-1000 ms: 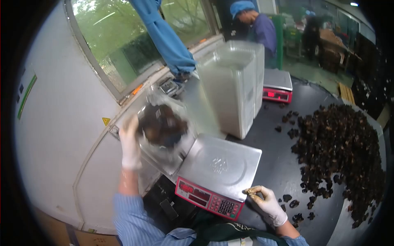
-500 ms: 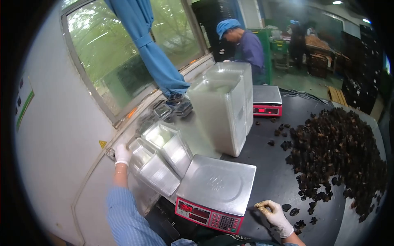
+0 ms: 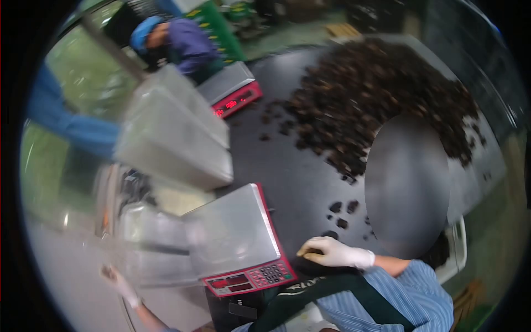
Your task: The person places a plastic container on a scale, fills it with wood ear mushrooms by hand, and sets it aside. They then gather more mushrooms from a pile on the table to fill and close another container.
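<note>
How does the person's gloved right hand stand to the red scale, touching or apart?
Apart. The head view shows a narrow strip of dark table between the right hand and the near corner of the red scale.

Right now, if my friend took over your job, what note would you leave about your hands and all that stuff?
Left hand: gloved and blurred, low by the clear trays; grip unclear.
Right hand: gloved, fingers curled, resting on the black table beside the scale; can't tell if it holds anything.
Done: nothing to show, the scale's pan is bare.
Tall tray stacks stand behind the scale.
Left: the big pile of dark pieces lies loose on the table, probably waiting to be weighed into trays.
</note>
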`<state>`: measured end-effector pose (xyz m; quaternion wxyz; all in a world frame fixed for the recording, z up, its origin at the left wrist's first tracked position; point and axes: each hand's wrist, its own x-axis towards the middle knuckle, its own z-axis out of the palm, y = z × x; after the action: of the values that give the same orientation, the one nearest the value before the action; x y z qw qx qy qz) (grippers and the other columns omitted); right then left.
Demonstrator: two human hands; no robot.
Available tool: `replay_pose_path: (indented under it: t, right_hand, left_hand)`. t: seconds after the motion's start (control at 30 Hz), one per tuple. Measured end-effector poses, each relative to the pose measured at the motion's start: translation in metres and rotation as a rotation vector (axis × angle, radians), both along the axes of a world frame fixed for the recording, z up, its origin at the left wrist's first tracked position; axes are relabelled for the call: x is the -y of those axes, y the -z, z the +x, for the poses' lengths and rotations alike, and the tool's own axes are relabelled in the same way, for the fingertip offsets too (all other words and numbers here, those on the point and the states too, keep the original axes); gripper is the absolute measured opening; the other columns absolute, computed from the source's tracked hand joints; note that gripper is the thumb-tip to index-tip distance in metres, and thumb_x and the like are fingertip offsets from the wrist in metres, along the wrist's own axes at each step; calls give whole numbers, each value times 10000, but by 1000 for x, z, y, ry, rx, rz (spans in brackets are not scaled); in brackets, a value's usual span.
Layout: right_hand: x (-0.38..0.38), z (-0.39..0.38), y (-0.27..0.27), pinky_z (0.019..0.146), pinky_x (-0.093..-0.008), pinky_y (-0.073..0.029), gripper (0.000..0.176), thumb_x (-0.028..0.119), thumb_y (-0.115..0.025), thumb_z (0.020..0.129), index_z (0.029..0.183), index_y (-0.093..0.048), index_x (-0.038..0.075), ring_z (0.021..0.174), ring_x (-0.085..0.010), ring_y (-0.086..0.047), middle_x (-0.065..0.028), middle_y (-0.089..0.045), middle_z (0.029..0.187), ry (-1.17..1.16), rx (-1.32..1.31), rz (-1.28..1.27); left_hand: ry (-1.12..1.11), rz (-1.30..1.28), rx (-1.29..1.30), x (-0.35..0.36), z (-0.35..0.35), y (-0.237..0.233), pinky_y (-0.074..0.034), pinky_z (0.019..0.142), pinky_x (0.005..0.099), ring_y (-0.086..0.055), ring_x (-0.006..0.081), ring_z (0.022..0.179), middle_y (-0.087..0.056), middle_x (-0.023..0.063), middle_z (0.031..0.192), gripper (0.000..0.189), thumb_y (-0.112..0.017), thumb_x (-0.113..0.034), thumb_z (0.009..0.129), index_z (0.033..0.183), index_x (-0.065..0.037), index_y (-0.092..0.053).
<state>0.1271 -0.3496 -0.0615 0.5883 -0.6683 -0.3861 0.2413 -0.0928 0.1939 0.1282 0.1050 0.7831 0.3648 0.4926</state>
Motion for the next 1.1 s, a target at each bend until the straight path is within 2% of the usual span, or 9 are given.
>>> replay_pose_path:
  t: [0.13, 0.27, 0.37, 0.5, 0.6, 0.77, 0.87, 0.97, 1.1]
  right_hand:
    - [14, -20, 15, 832, -379, -464, 145, 114, -604, 841, 973, -627, 60, 941, -274, -594, -84, -650, 970, 10, 72, -42]
    - [43, -18, 22, 846, -374, -440, 127, 98, -637, 801, 928, -628, 100, 975, -242, -580, -39, -640, 1007, 204, 381, -70]
    - [76, 5, 18, 853, -383, -420, 177, 95, -669, 749, 921, -626, 97, 980, -253, -564, -58, -622, 1038, 442, 535, -205]
    - [125, 23, 23, 847, -384, -423, 289, 139, -696, 713, 989, -618, 104, 985, -265, -538, -76, -582, 1088, 678, 605, -457]
    - [149, 17, 33, 843, -391, -443, 298, 157, -693, 712, 997, -619, 110, 979, -270, -538, -77, -568, 1069, 623, 475, -595]
    - [149, 31, 46, 777, -394, -447, 188, 102, -649, 689, 869, -596, 91, 911, -277, -533, -86, -566, 890, 641, 420, -564]
    - [123, 43, 30, 749, -406, -431, 188, 65, -606, 646, 833, -583, 77, 859, -309, -507, -96, -553, 859, 755, 588, -441]
    - [84, 43, 45, 929, -454, -395, 475, 217, -699, 663, 1086, -568, 44, 1069, -391, -471, -199, -481, 1207, 673, 552, -428]
    - [68, 43, 75, 851, -448, -419, 302, 201, -643, 756, 1003, -559, 50, 1005, -355, -492, -171, -504, 1108, 695, 698, -445]
  left_hand:
    - [119, -211, -72, 126, 37, 37, -415, 956, 316, -498, 193, 1100, -497, 114, 1216, 334, -553, -61, 920, 1240, -23, -464]
    - [393, -327, -365, 154, 26, 125, -430, 862, 266, -485, 158, 975, -486, 70, 1120, 361, -552, 50, 854, 1195, -36, -472]
    - [342, -554, -528, 179, 29, 134, -432, 829, 282, -465, 157, 930, -485, 72, 1115, 426, -562, 36, 851, 1256, -30, -448]
    - [251, 45, -429, 235, 49, 80, -419, 772, 284, -437, 143, 886, -479, 84, 1117, 623, -615, 6, 814, 1384, -39, -364]
    - [527, -252, -412, 293, 63, 64, -433, 871, 285, -499, 176, 1021, -500, 83, 1214, 480, -594, -4, 863, 1319, -38, -448]
    - [1225, -292, -747, 397, 135, 133, -454, 908, 388, -539, 335, 1064, -537, 165, 1157, 428, -699, -97, 766, 1169, -57, -561]
    - [1248, -159, -761, 434, 166, 187, -475, 876, 368, -546, 317, 1044, -517, 163, 1179, 421, -685, -58, 767, 1167, -54, -557]
    - [1205, 48, -800, 450, 179, 227, -458, 873, 385, -543, 332, 989, -529, 163, 1139, 357, -696, -64, 740, 1078, -39, -583]
    - [1281, -112, -694, 435, 191, 236, -484, 780, 382, -586, 312, 850, -590, 137, 925, 194, -660, -26, 770, 949, -15, -588]
